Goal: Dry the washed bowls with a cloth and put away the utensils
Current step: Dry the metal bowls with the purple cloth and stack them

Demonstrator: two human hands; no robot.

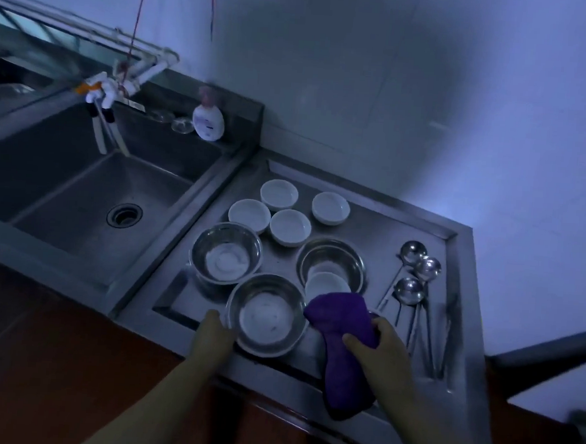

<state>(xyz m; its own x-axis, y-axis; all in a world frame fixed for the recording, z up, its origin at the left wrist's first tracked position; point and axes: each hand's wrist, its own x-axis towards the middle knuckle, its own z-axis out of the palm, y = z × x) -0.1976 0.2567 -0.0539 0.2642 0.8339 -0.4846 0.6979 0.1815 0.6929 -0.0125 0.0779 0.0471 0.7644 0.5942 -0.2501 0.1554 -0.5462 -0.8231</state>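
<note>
Steel bowl (pixel 267 315) rim touching left hand (pixel 213 333), right hand (pixel 378 343) gripping purple cloth (pixel 341 331)

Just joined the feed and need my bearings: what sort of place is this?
Most likely a kitchen washing-up area: a steel sink with a tap, a draining counter holding bowls and ladles, and a dish soap bottle.
</note>
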